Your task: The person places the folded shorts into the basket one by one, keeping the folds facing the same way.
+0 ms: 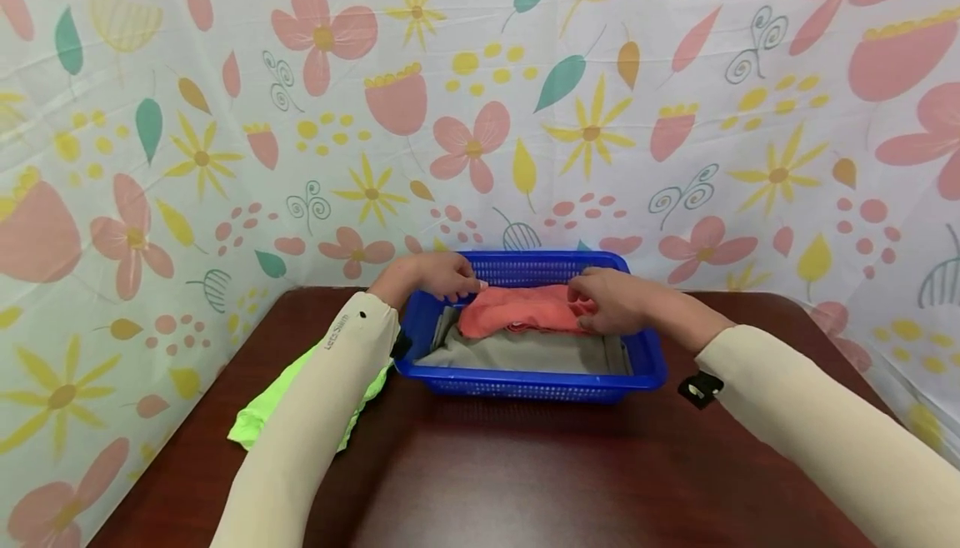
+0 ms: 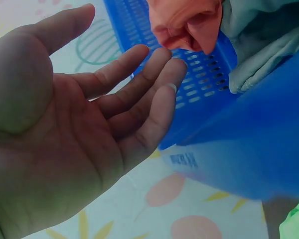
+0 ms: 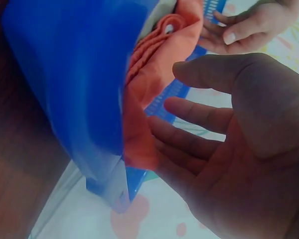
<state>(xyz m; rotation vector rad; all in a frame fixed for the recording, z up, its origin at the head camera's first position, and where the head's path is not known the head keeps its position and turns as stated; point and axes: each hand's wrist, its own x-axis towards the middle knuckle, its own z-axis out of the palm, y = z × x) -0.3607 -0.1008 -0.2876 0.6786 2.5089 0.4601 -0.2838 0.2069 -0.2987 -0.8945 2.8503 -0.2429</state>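
A folded coral garment (image 1: 525,309) with a gathered edge lies on a folded grey garment (image 1: 525,352) inside a blue plastic basket (image 1: 528,380). My left hand (image 1: 447,274) is over the basket's left part, beside the coral cloth's left end. In the left wrist view that hand (image 2: 89,109) has its thumb spread, its fingers loosely bent and nothing in its palm. At the cloth's right end is my right hand (image 1: 617,298). The right wrist view shows this hand (image 3: 229,134) with thumb and fingers apart; its fingertips are at the coral cloth, and whether they touch it is unclear.
A bright green garment (image 1: 281,398) lies on the dark wooden table (image 1: 480,481), left of the basket and partly behind my left sleeve. A flower-patterned cloth backdrop (image 1: 480,115) hangs just behind the basket and along the table's left side.
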